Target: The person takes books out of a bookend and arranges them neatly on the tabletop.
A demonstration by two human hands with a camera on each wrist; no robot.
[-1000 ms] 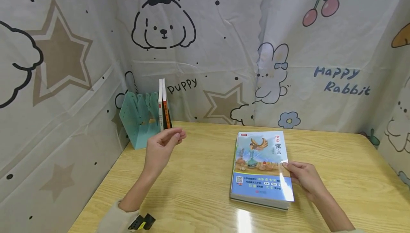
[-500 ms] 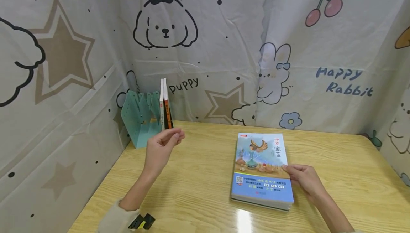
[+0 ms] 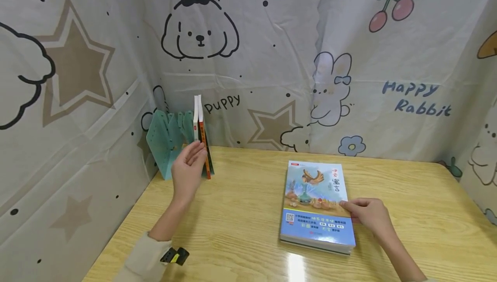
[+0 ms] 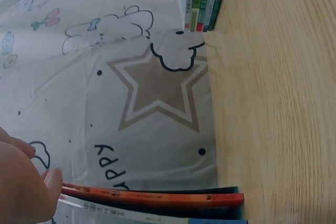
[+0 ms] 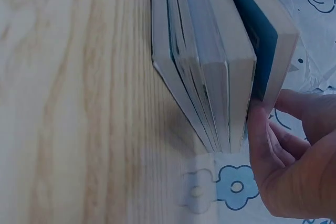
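My right hand pinches the top book of a stack, thumb on its illustrated blue cover. In the right wrist view, the fingers reach under that book, and its near edge is lifted off the thicker books below. At the left my left hand, fingers loosely curled, is in front of two upright thin books, one with an orange spine and one with a white spine. In the left wrist view its thumb is close to the orange spine; contact is unclear.
A teal bookend rack supports the upright books at the table's back left corner. Bare wooden tabletop lies between the rack and the stack. A printed cloth hangs behind and along the sides.
My left hand has moved slightly left and up toward the upright books, uncovering more of the orange spine. The right hand stays at the stack's right edge, with the top book shifted very little.
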